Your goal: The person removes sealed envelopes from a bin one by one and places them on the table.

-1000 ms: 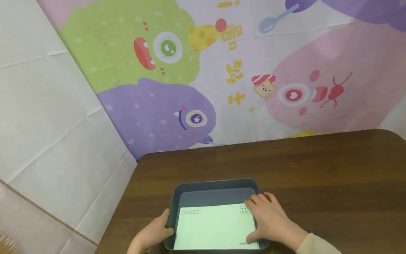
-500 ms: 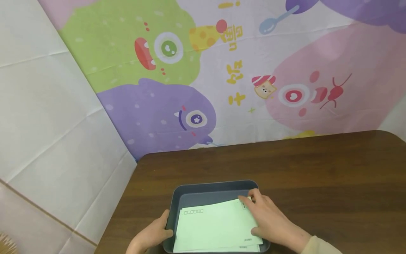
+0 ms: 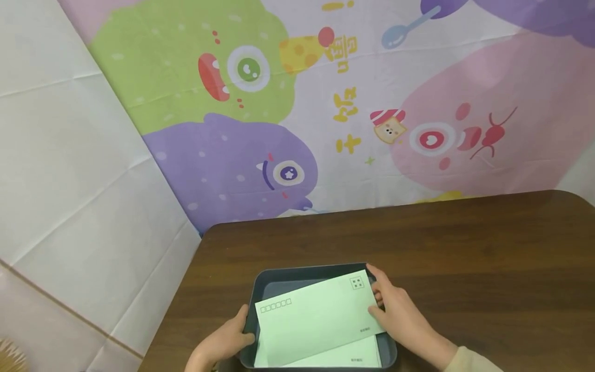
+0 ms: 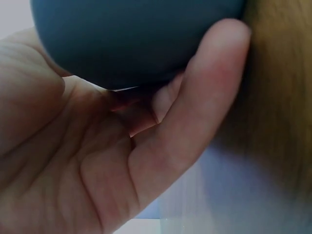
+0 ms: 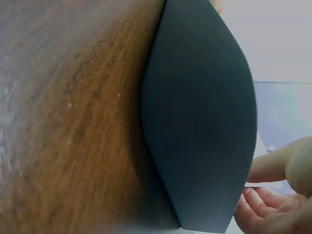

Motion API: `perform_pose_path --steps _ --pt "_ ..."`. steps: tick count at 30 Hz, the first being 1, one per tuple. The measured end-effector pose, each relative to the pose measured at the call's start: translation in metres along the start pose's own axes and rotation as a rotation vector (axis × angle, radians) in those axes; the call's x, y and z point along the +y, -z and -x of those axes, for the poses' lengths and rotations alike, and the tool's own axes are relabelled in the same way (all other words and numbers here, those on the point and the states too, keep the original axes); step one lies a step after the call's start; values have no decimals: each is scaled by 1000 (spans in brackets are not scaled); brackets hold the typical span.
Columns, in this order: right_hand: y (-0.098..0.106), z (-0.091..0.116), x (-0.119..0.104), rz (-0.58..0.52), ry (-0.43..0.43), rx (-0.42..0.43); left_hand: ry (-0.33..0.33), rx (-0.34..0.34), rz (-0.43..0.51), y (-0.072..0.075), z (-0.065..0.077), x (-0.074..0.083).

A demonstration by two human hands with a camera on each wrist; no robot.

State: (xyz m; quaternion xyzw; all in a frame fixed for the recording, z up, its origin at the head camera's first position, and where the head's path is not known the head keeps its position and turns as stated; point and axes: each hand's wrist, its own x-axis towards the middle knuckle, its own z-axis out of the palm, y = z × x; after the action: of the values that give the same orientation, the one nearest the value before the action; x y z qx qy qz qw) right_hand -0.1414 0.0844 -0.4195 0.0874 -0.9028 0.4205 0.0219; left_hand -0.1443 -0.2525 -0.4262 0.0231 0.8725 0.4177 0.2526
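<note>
A dark blue-grey tray (image 3: 297, 276) sits on the table. My left hand (image 3: 224, 338) grips its left wall, thumb over the rim; in the left wrist view, curled fingers (image 4: 180, 131) reach under the tray's side (image 4: 136, 44). A pale green envelope (image 3: 321, 320), printed with a row of small boxes and a stamp square, lies tilted over the tray. My right hand (image 3: 402, 312) pinches this envelope's right edge, thumb on top. Beneath it, at least one more pale envelope (image 3: 344, 356) lies in the tray. In the right wrist view, the right hand (image 5: 278, 195) is beside the tray's outer wall (image 5: 200, 112).
The dark wooden table (image 3: 488, 268) extends behind and to the right of the tray. A cartoon-printed cloth (image 3: 362, 181) hangs along the far edge, and a white cloth (image 3: 93, 206) stands on the left. Something bristly and straw-coloured (image 3: 10, 356) shows at lower left.
My right hand has drawn the top envelope up from the stack and turned it, its right end raised towards the far side, baring the envelope below. My left hand has stayed on the tray.
</note>
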Motion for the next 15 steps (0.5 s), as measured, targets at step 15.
perform_pose_path --steps 15 --pt "-3 -9 4 -84 60 4 -73 43 -99 0 -3 -2"
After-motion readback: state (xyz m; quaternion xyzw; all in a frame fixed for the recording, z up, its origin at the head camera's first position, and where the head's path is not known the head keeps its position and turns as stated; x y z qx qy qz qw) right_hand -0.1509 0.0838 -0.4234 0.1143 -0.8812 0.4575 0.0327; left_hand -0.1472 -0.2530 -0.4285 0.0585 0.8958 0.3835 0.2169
